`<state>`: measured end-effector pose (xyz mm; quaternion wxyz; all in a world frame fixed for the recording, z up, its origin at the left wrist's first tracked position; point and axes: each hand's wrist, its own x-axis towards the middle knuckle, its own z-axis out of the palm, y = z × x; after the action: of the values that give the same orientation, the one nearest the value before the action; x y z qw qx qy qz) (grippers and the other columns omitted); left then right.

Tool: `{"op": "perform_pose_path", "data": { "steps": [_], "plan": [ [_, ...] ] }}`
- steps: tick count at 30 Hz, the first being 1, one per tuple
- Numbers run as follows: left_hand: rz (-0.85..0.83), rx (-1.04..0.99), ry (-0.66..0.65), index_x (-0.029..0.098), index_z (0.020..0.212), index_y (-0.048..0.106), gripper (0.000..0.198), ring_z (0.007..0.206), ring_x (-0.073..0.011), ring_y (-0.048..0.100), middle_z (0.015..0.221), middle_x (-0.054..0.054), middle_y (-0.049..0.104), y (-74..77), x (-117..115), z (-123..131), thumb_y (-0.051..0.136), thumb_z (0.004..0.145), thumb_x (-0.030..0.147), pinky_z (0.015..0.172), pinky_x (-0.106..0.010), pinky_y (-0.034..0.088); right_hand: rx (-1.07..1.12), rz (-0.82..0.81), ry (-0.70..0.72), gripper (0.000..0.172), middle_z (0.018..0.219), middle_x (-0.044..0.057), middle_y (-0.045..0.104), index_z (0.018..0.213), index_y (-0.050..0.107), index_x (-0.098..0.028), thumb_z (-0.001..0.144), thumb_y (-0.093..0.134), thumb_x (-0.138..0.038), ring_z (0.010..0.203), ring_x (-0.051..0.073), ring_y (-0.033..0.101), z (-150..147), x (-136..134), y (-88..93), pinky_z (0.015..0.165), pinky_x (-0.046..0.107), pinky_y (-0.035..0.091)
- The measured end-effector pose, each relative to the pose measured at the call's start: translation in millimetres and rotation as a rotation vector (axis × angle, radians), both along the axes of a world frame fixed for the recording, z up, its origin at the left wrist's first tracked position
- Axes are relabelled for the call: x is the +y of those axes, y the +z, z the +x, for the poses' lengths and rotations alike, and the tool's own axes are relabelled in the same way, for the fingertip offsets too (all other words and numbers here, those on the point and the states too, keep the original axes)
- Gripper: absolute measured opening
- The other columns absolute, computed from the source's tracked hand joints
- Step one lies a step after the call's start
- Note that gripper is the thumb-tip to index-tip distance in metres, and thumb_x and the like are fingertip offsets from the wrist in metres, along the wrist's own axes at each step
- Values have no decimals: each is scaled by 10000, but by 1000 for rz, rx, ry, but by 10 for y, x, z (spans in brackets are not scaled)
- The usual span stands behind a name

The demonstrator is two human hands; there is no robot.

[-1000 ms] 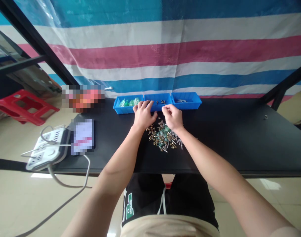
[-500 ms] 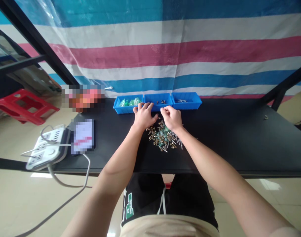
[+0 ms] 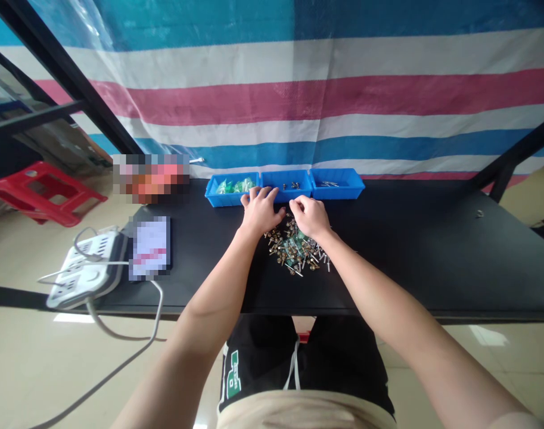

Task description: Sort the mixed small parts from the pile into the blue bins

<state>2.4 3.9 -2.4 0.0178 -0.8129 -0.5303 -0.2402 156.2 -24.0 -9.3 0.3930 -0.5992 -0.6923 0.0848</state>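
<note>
Left hand (image 3: pixel 260 208): open, palm down, fingers spread flat on the table (image 3: pixel 410 250). Its fingertips reach the front wall of the middle blue bin (image 3: pixel 286 193). The heel of the hand lies at the upper-left edge of the pile of small parts (image 3: pixel 296 253).

Right hand (image 3: pixel 311 215): closed to a pinch, thumb and forefinger drawn together and pointing toward the left of the frame. Whether a part sits between the fingertips cannot be told, as it is too small to see.

Governing relation: the pile lies directly below both hands in the frame, on the side toward the person's body. The right hand is the nearer one, overlapping the pile's upper edge, while the left hand only touches its corner. The pile is a loose mix of brass-coloured and silver fasteners with some green pieces — no single long axis, the parts point every way.

Above the hands, three blue bins stand touching in a row that runs left to right. The left bin (image 3: pixel 220 199) holds green pieces, the middle bin a few fasteners, and the right bin (image 3: pixel 338 192) some silver ones. The pinch sits between the pile and the middle bin — just below that bin's front wall.
</note>
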Motion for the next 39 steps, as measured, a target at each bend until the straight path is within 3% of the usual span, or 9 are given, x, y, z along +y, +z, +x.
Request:
{"op": "perform_pose_path", "data": {
  "steps": [7, 13, 22, 39],
  "plan": [
    [-9, 4, -2, 240, 1317, 503, 543, 1257, -380, 346, 1343, -109, 523, 12, -1, -3, 530, 798, 399, 980, -581, 276, -167, 8, 72, 262, 872, 73, 696, 857, 690, -175, 887, 432, -204, 856, 205, 591, 57, 63, -74, 853, 302, 399],
    [-7, 8, 1, 230, 1323, 499, 533, 1258, -377, 347, 1352, -108, 517, -1, 7, -2, 511, 813, 385, 969, -578, 289, -299, -83, 80, 266, 992, 110, 680, 1008, 715, -166, 837, 544, -279, 962, 243, 553, 61, 77, -137, 914, 348, 389],
    [-16, 11, 4, 238, 1333, 495, 528, 1258, -376, 344, 1350, -112, 517, 7, 7, 0, 497, 821, 368, 964, -577, 303, -289, -179, -35, 189, 966, 84, 683, 886, 759, -258, 784, 614, -325, 985, 285, 529, 20, 35, -103, 844, 398, 407],
    [-21, 9, 17, 246, 1329, 491, 533, 1267, -381, 331, 1361, -119, 499, -13, 5, 10, 507, 813, 379, 966, -585, 306, -250, -271, 7, 122, 1026, 85, 665, 784, 724, -222, 802, 608, -256, 1042, 293, 518, -24, 45, -117, 853, 444, 408]
  ]
}}
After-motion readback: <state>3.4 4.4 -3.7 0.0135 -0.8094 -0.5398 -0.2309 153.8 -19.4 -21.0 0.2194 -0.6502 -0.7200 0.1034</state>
